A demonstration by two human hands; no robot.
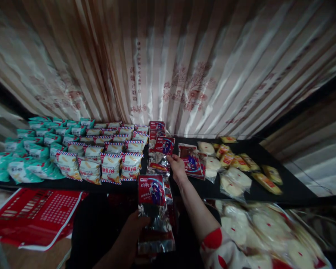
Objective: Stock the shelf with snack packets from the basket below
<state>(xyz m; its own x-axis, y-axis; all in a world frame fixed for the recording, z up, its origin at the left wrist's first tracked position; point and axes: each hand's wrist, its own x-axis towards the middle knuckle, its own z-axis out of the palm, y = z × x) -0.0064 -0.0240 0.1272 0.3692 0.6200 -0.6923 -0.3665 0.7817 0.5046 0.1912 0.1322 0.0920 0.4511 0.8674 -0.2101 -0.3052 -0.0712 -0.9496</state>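
My right hand (177, 167) reaches over the black-topped table and pinches the edge of a red and silver snack packet (164, 146). That packet lies over a column of like packets (156, 126) running toward the curtain. Closer to me, my left hand (137, 226) is closed around a small bunch of the same red and silver packets (151, 192), held upright below the table's front edge. Its fingers are partly hidden in shadow. Just right of my right hand lies a loose pile of red packets (190, 161).
Rows of white striped snack bags (111, 166) and teal bags (39, 151) fill the table's left side. On the right lie bagged pale round flatbreads (233, 183) and yellow packets (266, 183). A pleated curtain (156, 56) hangs behind. More bagged rounds (268, 224) sit below.
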